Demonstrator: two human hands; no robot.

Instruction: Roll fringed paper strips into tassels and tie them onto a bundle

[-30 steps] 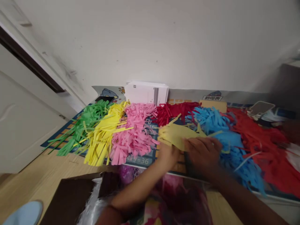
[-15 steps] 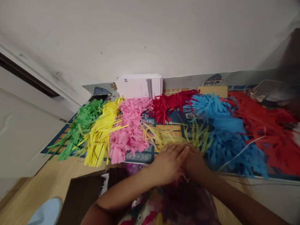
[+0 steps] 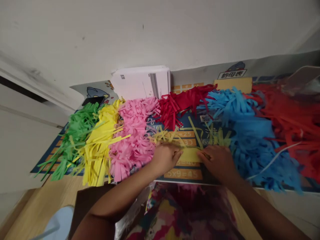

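A yellow paper tassel point(image 3: 190, 154) stretches between my two hands over the table's front edge, its flat uncut middle showing and its fringed ends fanning out beyond each fist. My left hand point(image 3: 165, 156) is closed on the left part of it. On the other side my right hand point(image 3: 217, 160) grips the right part. Just left of my left hand lies a pile of pink fringed paper point(image 3: 135, 140). Blue fringed paper point(image 3: 255, 130) lies to the right of my right hand, and dark red fringed paper point(image 3: 186, 103) behind both hands.
Green fringed paper point(image 3: 82, 126) and yellow fringed paper point(image 3: 102, 140) lie at the left, red fringed paper point(image 3: 295, 113) at the right. A stack of white cards point(image 3: 140, 83) leans on the wall. A printed mat point(image 3: 183, 174) covers the table. A brown box point(image 3: 87, 203) stands below.
My hands, one over the other before, have moved apart and forward onto the mat. The yellow tassel's flat middle now shows between them. The view has shifted slightly.
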